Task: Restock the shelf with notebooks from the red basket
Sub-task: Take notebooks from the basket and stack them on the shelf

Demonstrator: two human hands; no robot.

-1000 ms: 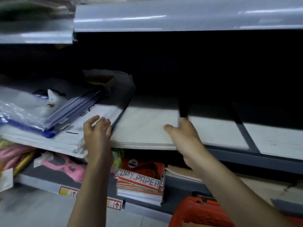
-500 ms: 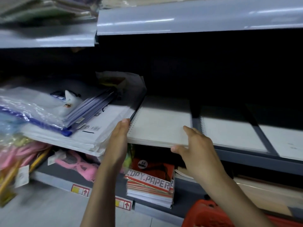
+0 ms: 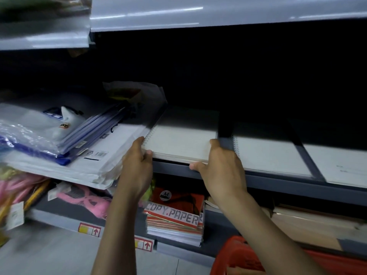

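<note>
A grey metal shelving unit fills the view, its back wall lost in darkness under the pale upper shelf (image 3: 198, 12). The middle shelf (image 3: 288, 185) carries 3 white piles side by side, with dark dividers between them. The notebook stack (image 3: 182, 143), spiral-bound along its left side, lies flat at the shelf's front edge, its front slightly overhanging. Just to its right sits a second spiral stack (image 3: 268, 153), and a third white pile (image 3: 341, 165) lies near the shelf's right end.

The left hand (image 3: 137, 165) grips the notebook stack at its front-left corner, fingers curled over the spiral edge. The right hand (image 3: 222, 169) pinches the front-right corner, a finger on top and the thumb tucked under the front edge.

Left of the notebook stack, white envelopes (image 3: 99, 161) lie heaped on the same shelf, with clear plastic sleeves (image 3: 49, 132) trimmed in blue on top of them. On the lower shelf, a pack marked COPY PAPER (image 3: 174, 217) stands at the front edge, below the hands, with pink items (image 3: 83, 197) to its left. The red basket (image 3: 238, 257) shows at the bottom of the view, under the right forearm.
</note>
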